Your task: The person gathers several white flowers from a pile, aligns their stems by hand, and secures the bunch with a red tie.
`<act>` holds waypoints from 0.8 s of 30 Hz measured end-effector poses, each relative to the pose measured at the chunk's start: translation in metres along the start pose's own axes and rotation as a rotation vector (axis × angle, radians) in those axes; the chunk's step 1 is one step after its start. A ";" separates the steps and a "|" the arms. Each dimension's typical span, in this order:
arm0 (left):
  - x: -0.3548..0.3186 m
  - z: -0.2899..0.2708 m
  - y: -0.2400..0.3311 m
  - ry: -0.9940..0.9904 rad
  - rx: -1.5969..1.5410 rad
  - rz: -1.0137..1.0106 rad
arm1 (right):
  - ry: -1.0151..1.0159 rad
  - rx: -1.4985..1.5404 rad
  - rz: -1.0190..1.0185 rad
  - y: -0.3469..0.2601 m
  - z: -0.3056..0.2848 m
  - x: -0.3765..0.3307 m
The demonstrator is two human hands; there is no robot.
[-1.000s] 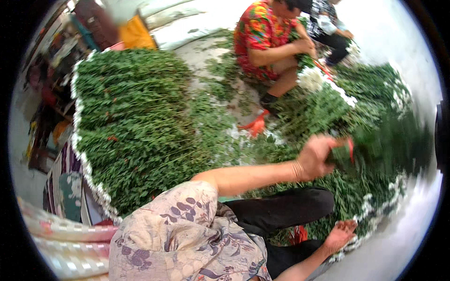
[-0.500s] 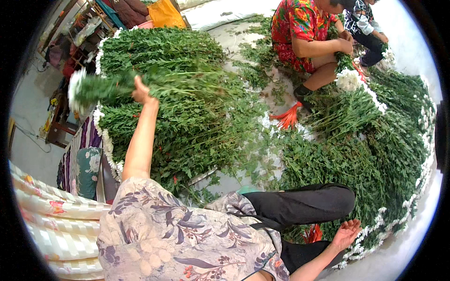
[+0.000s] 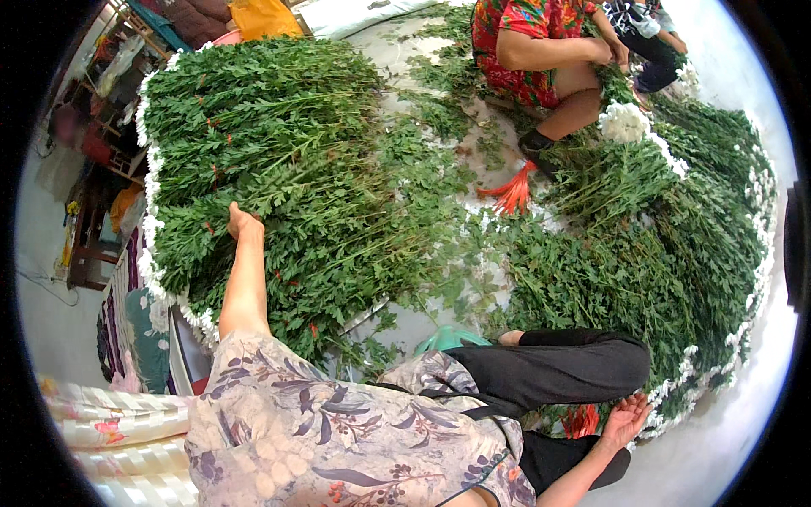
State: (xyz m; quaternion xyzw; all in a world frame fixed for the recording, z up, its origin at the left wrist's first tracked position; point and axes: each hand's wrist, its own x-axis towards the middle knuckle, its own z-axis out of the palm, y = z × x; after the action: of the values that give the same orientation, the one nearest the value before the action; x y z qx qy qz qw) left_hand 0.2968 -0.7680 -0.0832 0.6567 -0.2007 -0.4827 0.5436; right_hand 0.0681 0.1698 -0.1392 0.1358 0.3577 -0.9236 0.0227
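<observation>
1. One view only: a wide fisheye camera worn on the person's head, looking steeply down and forward over their own lap and floral sleeve (image 3: 279,422).
2. It sits close to the body; the floor (image 3: 498,144) spread with green flower bunches (image 3: 287,169) fills the middle distance.
3. Straight edges bend toward the dark round rim.
4. Another person (image 3: 541,51) sits at the top edge, farthest from the lens.

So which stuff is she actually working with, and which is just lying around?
In use:
left hand pressed on the big stacked pile of green leafy stems with white flowers
loose green flower stems spread on the floor at right

Lying about:
orange-red bundle of ties
striped folded fabric
right hand, open and idle
</observation>
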 end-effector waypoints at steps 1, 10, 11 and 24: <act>-0.025 0.007 -0.001 -0.028 0.069 0.030 | 0.001 -0.028 -0.014 -0.004 0.006 -0.008; 0.071 0.061 0.051 -0.306 0.413 0.069 | 0.104 -0.022 -0.018 -0.003 -0.001 -0.042; 0.060 0.067 0.021 -0.361 0.326 -0.091 | 0.110 -0.045 -0.045 -0.021 -0.002 -0.049; -0.187 0.149 -0.118 -1.303 0.978 -0.136 | -0.074 -1.275 0.223 0.053 0.043 -0.044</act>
State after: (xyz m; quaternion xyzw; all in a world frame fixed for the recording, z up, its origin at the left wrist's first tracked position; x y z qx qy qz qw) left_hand 0.0537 -0.6592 -0.1041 0.4180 -0.6240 -0.6574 -0.0609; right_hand 0.1075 0.0992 -0.1313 0.1003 0.8186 -0.5263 0.2071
